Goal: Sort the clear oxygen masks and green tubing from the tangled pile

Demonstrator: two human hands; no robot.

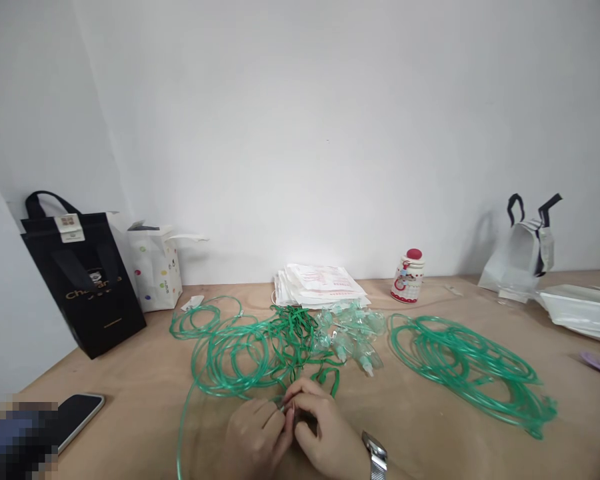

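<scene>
Green tubing (223, 387) in loose loops, lying on a wooden-toned desk (420, 433) before a pale wall, left of centre. At far left stands a black bag (97, 287) with a looped handle; in front of it lies a phone (83, 410), partly covered by a pixelated patch. Next comes a white dotted bag (153, 270), upright. The looped tubing follows, one length trailing toward the near edge of view. At its near side, the left hand (257, 433) curls inward, its fingertips meeting those of the right hand (325, 423). Each grip is drawn together; whether anything is clamped within cannot be told, since the fingers hide it. Beyond the hands lie tangled green straps (295, 327), a stack of printed white packets (325, 285) near the wall and a cluster of clear plastic pieces (353, 330). A watch (375, 448) encircles the right wrist. Further right are a red-capped bottle (409, 283), upright, a second tubing bundle (447, 363), and white packages (580, 310).
</scene>
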